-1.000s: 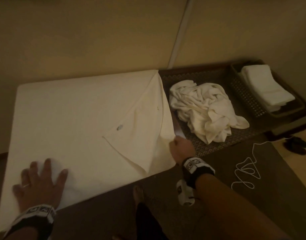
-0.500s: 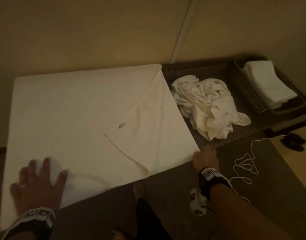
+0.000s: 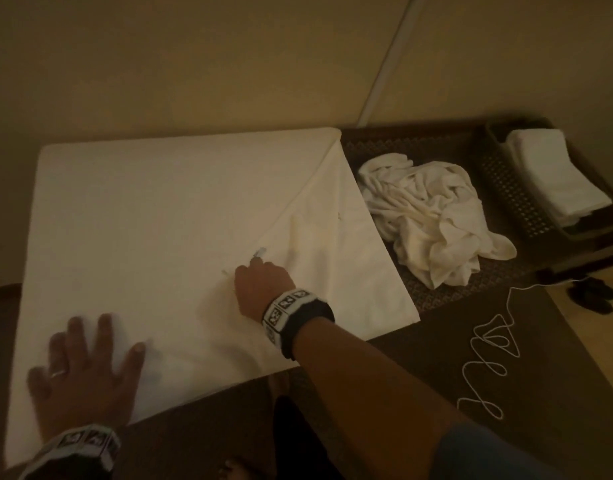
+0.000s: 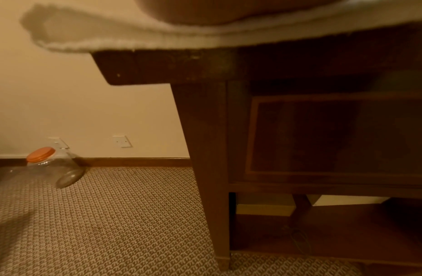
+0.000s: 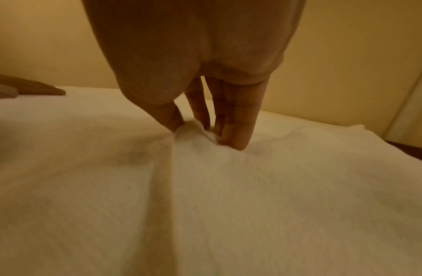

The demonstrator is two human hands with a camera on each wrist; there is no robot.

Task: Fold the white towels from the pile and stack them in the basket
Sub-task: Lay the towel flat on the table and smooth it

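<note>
Fingers (image 5: 238, 130) and thumb of the right hand (image 3: 263, 289) pinch a folded corner of one spread towel (image 3: 159, 220) on the table (image 4: 158, 67). Its left hand (image 3: 83, 379) presses flat, fingers straight, on the near edge. One crumpled pile (image 3: 433, 216) lies beside it, then one basket (image 3: 505, 199) holding a stack of folded towels (image 3: 554, 171).

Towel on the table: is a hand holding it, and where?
The right hand pinches the towel at its folded-over corner; the left hand presses flat.
</note>
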